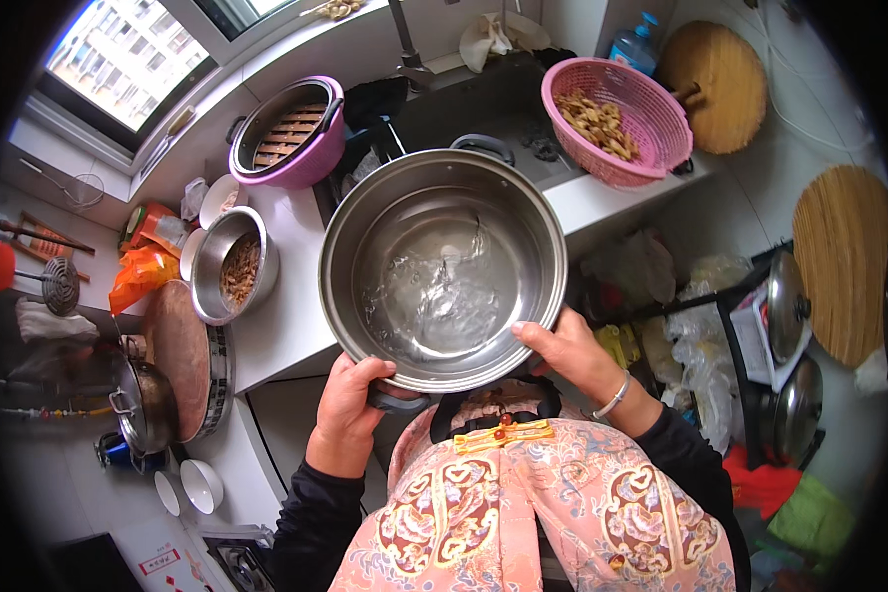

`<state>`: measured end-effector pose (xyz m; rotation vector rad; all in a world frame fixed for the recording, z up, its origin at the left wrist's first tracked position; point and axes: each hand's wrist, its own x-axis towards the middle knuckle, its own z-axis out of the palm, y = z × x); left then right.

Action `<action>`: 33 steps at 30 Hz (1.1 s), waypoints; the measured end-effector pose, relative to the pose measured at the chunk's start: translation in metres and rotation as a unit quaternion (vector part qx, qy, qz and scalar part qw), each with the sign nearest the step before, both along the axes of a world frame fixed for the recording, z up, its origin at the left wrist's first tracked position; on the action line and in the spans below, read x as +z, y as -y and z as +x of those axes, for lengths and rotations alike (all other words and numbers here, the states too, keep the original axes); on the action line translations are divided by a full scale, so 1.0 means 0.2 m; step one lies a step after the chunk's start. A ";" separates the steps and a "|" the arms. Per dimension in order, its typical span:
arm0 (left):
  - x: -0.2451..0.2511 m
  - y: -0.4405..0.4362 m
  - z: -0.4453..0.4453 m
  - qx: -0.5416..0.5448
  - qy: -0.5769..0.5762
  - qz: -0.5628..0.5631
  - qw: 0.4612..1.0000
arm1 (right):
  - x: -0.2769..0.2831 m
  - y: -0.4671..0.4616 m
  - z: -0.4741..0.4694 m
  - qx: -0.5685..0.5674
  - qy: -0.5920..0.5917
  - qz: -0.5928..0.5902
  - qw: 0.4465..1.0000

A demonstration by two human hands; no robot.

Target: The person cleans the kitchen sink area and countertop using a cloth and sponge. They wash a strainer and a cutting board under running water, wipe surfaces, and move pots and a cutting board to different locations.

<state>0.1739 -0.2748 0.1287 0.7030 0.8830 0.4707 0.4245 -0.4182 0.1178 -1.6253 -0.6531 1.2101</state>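
Observation:
A large stainless steel pot (444, 270) with clear, rippling water in it is held in front of my body, near the sink's front edge. My left hand (351, 403) grips its lower left rim, thumb over the edge, beside a dark side handle (399, 401). My right hand (577, 355) holds the lower right rim with the thumb on top. The opposite handle (482, 146) points toward the dark sink (455, 111). To the right of the sink stands a pink plastic colander (670, 144) with yellowish-brown food pieces (599, 126).
Left of the sink, a pink basin (288, 170) holds a pot with a slatted rack (290, 135). A steel bowl (266, 285) of brown food and a round chopping board (177, 359) stand at the left. A faucet (414, 70) rises behind the sink. Pot lids (788, 307) hang at the right.

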 end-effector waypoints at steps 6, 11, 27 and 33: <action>0.06 -0.07 0.08 0.088 0.004 -0.043 0.995 | -0.01 -0.18 0.25 0.079 0.107 0.113 0.985; 0.12 -0.13 0.12 0.108 -0.020 -0.061 0.992 | 0.06 -0.34 0.49 0.169 0.595 0.346 0.706; 0.27 -0.88 0.27 -0.006 -0.054 -0.116 0.992 | 0.24 -0.85 0.48 0.223 0.519 0.452 0.691; 0.22 -0.98 0.48 0.004 -0.088 -0.160 0.983 | 0.39 -1.14 0.74 0.265 0.532 0.446 0.669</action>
